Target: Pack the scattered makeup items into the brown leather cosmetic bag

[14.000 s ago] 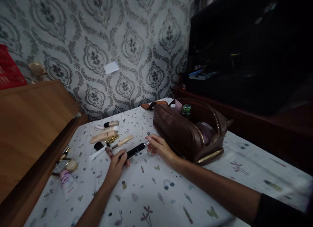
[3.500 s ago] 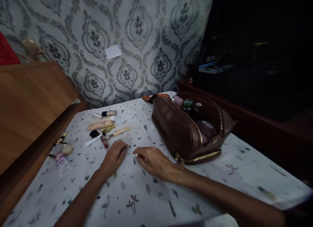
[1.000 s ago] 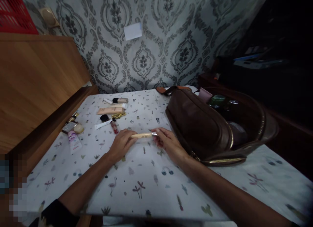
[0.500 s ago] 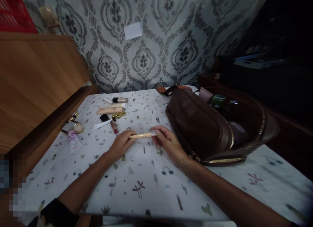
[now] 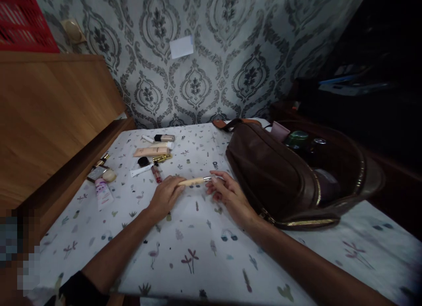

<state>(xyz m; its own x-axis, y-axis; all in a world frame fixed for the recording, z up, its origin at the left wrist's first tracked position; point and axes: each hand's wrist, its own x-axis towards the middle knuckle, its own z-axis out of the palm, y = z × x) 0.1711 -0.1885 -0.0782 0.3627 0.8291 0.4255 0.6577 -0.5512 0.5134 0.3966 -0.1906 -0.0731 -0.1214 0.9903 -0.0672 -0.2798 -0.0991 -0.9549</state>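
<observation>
A slim beige makeup brush [image 5: 194, 181] with a silver ferrule lies level just above the printed white cloth [image 5: 198, 235]. My left hand [image 5: 165, 196] is closed on its handle end. My right hand [image 5: 226, 194] pinches the ferrule and bristle end with its fingertips. Just right of my right hand stands an open brown leather cosmetic bag [image 5: 280, 174], with a green-capped jar [image 5: 296, 139] and other bottles inside.
Cosmetics lie at the back left of the cloth: a beige tube [image 5: 152, 151], a foundation bottle [image 5: 164, 138], a gold item [image 5: 161, 158], a white tube [image 5: 141, 169], a pink tube [image 5: 103, 192]. A wooden headboard [image 5: 49, 121] runs along the left. Dark furniture stands at the right.
Since 14 s ago the black brush has left my hands and the beige brush has come off the pile into both hands. In the last second the hands barely shifted.
</observation>
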